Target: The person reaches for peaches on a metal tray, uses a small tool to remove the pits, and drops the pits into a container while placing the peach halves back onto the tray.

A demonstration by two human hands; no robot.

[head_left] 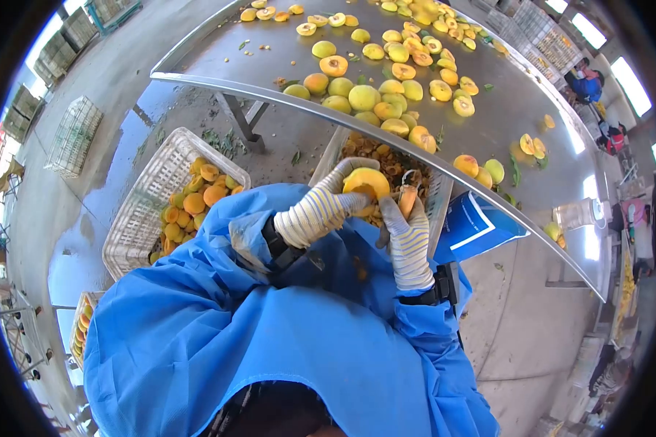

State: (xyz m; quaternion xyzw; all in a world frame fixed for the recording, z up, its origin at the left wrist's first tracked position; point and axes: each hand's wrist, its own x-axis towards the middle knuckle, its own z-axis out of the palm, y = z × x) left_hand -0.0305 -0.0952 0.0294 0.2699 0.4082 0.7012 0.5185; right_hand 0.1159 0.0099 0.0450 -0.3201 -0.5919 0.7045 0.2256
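Both my hands are in striped, grey-fingered gloves below the table edge. My left hand (324, 204) is wrapped round a yellow peach half (366, 182), its cut side partly showing. Close beside it on the right, my right hand (407, 237) grips a tool with a wooden handle (408, 200) and a metal loop at its top end. Beneath the hands stands a crate (439, 200) holding brown pits and fruit scraps. Beyond it, whole and halved peaches (364, 97) lie on the metal table (255, 54).
A white crate of peaches (142, 186) stands on the floor at left, with another peach crate (82, 320) lower down. A blue box (474, 226) sits under the table's right part. A clear container (579, 215) is on the table; people (587, 84) are at far right.
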